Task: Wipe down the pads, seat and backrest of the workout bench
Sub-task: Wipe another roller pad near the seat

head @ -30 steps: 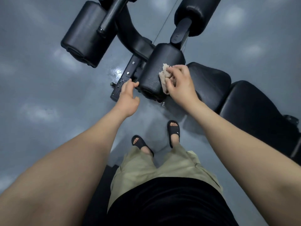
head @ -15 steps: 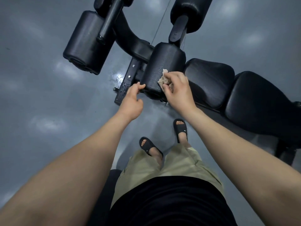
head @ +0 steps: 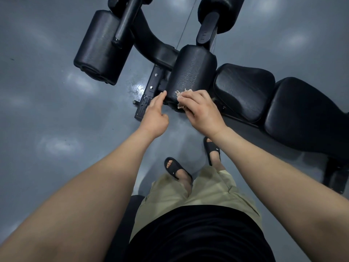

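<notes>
One crumpled cloth — grainy pad

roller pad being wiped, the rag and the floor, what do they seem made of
Roller pad: looks like black vinyl or faux leather over padding, judging by its fine wrinkled grain and dull sheen.
Rag: thin beige cloth or paper towel, crumpled with ragged edges; can't tell which.
Floor: smooth grey coating, glossy enough to show soft bright reflections.

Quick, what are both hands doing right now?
Left hand: open, fingertip touching the roller pad.
Right hand: gripping the cloth against that pad.
</notes>
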`<state>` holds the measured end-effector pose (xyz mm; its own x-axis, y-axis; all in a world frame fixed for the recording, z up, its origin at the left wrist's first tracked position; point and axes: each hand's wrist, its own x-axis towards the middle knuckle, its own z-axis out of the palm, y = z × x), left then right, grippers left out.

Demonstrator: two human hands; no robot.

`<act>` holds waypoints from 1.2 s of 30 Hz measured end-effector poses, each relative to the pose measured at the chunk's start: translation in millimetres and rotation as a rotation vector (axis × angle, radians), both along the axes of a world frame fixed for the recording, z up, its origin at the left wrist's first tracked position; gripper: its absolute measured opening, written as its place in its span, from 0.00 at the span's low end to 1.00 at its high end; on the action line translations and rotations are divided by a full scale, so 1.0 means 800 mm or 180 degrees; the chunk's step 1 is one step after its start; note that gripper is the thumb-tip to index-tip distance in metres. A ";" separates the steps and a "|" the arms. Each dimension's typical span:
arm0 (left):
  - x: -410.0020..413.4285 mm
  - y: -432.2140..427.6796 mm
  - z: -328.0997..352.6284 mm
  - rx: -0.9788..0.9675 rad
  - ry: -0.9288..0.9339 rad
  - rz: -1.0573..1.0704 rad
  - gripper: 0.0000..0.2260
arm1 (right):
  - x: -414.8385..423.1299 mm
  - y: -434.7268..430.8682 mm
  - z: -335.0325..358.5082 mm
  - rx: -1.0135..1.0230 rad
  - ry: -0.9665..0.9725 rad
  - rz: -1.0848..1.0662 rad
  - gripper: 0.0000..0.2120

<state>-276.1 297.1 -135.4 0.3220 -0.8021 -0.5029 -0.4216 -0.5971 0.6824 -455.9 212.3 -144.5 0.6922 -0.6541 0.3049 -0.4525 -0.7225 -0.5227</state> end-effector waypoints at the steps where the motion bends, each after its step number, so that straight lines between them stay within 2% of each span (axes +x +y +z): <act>1: -0.001 0.001 -0.001 0.0013 -0.0007 0.0007 0.36 | -0.002 0.002 -0.002 -0.0036 -0.0006 0.0021 0.16; 7: -0.008 -0.002 -0.003 -0.0077 -0.0041 0.0129 0.33 | -0.016 0.009 -0.003 -0.0087 -0.0009 0.0148 0.16; 11: -0.012 -0.004 -0.001 -0.0112 -0.0003 0.0240 0.32 | -0.039 0.004 -0.002 -0.0073 0.0248 0.0264 0.15; 14: -0.016 -0.006 0.000 -0.0146 -0.0002 0.0326 0.31 | -0.051 -0.009 0.010 0.0028 0.0312 0.0139 0.16; 17: -0.020 -0.007 0.001 -0.0155 0.0007 0.0388 0.31 | -0.038 -0.031 0.029 0.0267 0.0118 -0.0049 0.20; 23: -0.020 -0.008 -0.004 -0.0174 -0.0009 0.0426 0.31 | 0.000 -0.031 0.023 0.0295 0.0269 0.0364 0.20; 26: -0.021 -0.006 -0.007 -0.0152 0.0037 0.0474 0.33 | -0.003 -0.023 0.011 0.0179 0.0171 0.0378 0.19; 29: -0.024 -0.004 -0.010 -0.0181 0.0055 0.0508 0.33 | -0.016 -0.014 0.011 0.0110 0.0141 0.0712 0.19; 32: -0.026 -0.006 -0.013 -0.0194 0.0037 0.0566 0.32 | -0.031 -0.018 0.019 0.0339 0.0131 0.0936 0.18; 34: -0.028 -0.008 -0.013 -0.0221 0.0003 0.0594 0.32 | -0.035 -0.032 0.028 0.0674 0.0035 0.0609 0.18; 36: -0.030 -0.009 -0.013 -0.0196 -0.0012 0.0646 0.32 | -0.032 -0.056 0.040 0.1099 -0.0160 -0.0094 0.19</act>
<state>-300.0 289.9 -145.7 0.4821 -0.7498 -0.4533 -0.2995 -0.6272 0.7190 -481.6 167.7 -112.6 0.6612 -0.7441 0.0954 -0.4381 -0.4862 -0.7561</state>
